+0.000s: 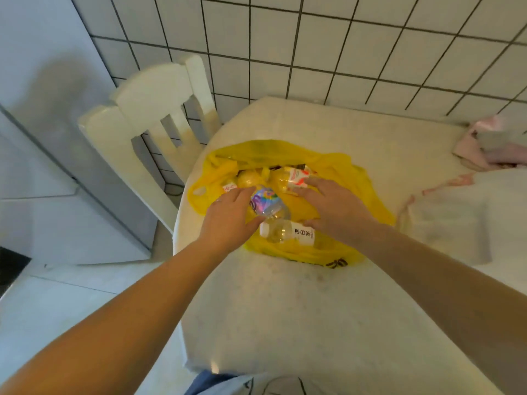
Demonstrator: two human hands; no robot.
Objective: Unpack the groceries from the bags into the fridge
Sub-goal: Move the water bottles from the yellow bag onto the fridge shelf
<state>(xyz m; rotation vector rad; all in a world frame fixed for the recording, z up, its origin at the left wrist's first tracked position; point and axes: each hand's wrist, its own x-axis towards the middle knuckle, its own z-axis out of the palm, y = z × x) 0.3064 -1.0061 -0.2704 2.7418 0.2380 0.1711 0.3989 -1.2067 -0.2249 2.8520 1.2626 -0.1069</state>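
Both hands reach into the mouth of a yellow plastic bag [350,178] lying open on the table [285,309]. Left hand [228,215] curls its fingers and thumb around a clear bottle with a colourful purple-and-blue label [266,202], gripping it at the label end; the bottle lies tilted across the bag's opening. Right hand [333,206] is spread, its fingertips touching a clear bottle with a red-and-white label [293,176] that lies deeper in the bag, while the thumb sits just beside a third bottle [288,233] — clear, with a white cap and a white label printed in dark characters — lying on its side at the near edge of the bag. Whether the right hand actually grips anything cannot be told; the fingers look relaxed rather than clenched. A round yellowish item [248,179] sits inside the bag past the left hand, next to a small red-and-white packet [229,188]. On the far right of the table lies a bundle of pink and grey cloth [490,143]. A white wooden chair [148,121] stands at the table's left edge, against a white tiled wall [342,38], and left of it — well apart from the bag — stands the pale fridge [42,109], its door closed.
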